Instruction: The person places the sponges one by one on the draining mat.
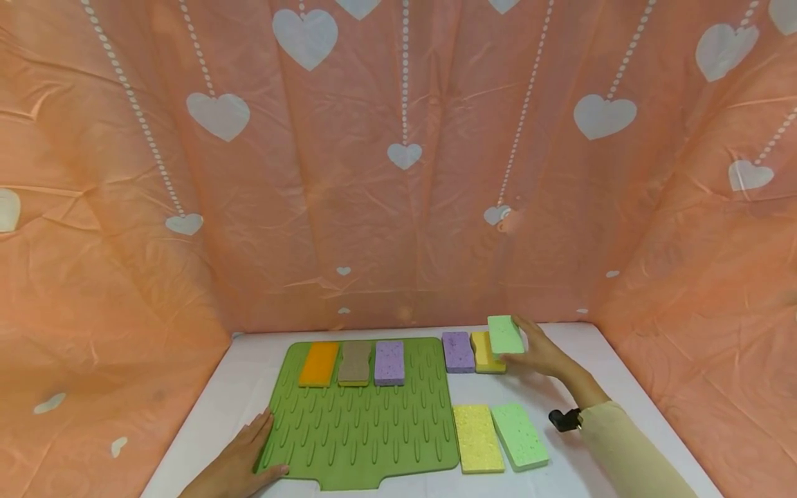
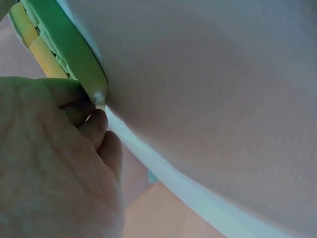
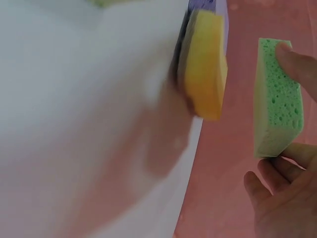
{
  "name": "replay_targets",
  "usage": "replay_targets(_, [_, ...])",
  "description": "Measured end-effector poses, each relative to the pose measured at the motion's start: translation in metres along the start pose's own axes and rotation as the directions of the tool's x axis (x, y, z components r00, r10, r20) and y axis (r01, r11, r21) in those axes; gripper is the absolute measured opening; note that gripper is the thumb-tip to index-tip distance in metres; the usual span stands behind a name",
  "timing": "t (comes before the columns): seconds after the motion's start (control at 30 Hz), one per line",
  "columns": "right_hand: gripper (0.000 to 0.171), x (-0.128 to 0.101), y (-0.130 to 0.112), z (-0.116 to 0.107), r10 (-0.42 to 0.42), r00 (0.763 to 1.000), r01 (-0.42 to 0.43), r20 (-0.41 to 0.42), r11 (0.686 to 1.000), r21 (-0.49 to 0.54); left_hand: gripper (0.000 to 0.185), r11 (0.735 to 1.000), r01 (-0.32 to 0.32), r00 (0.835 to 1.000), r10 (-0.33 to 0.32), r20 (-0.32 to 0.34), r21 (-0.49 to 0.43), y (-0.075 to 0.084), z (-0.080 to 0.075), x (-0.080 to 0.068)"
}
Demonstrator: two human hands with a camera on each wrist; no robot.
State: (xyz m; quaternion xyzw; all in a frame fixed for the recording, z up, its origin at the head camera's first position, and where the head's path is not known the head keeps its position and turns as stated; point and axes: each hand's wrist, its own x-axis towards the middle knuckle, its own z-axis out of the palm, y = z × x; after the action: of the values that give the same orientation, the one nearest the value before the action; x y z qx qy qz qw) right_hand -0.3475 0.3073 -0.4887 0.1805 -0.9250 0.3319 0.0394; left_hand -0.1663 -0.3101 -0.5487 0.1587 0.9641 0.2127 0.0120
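Note:
My right hand (image 1: 540,351) holds a light green sponge (image 1: 504,334) off the table at the back right. In the right wrist view the thumb presses one end of this porous green block (image 3: 283,94) and fingers support the other. Partly hidden behind it in the head view is a yellow sponge (image 1: 482,358) with a waisted outline, beside a purple sponge (image 1: 458,353). At the front left corner of a ridged green mat (image 1: 355,443), my left hand (image 1: 239,456) rests with its fingers along the edge. On the mat's back part lie an orange sponge (image 1: 319,364), a grey-topped sponge (image 1: 354,362) and a purple-speckled sponge (image 1: 389,362).
Right of the mat, near the front, lie a pale yellow sponge (image 1: 479,439) and another green sponge (image 1: 519,437). A white table (image 1: 398,487) carries everything. Behind and at both sides hangs a pinkish-orange curtain (image 1: 349,207) with white hearts.

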Motion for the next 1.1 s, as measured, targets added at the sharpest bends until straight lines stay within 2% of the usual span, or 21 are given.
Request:
replay_targets(0.27, [0.112,0.006,-0.022,0.017,0.005,0.999,-0.006,0.053,1.000,0.019,0.106,1.000,0.016,1.000,-0.015,0.014,-0.004,0.001,-0.001,-0.001])
replay_targets(0.5, [0.112,0.012,-0.039,0.033,-0.031,0.998,0.029,0.060,0.999,0.033,0.111,0.997,0.075,0.996,-0.075,0.049,0.012,0.002,-0.002,0.001])
replay_targets(0.57, [0.111,0.014,-0.043,0.038,-0.051,0.997,0.050,0.063,0.998,0.023,0.111,0.997,0.072,0.996,-0.073,0.053,0.014,0.002,-0.003,0.001])
replay_targets(0.93, [0.111,0.019,-0.063,0.059,-0.055,0.994,0.048,0.097,0.996,0.073,0.112,0.994,0.109,0.991,-0.108,0.085,-0.016,0.004,-0.006,0.003])
replay_targets(1.1, [0.113,0.021,-0.072,0.067,-0.083,0.990,0.075,0.112,0.994,0.075,0.111,0.995,0.101,0.992,-0.100,0.076,-0.014,0.005,-0.005,0.001])
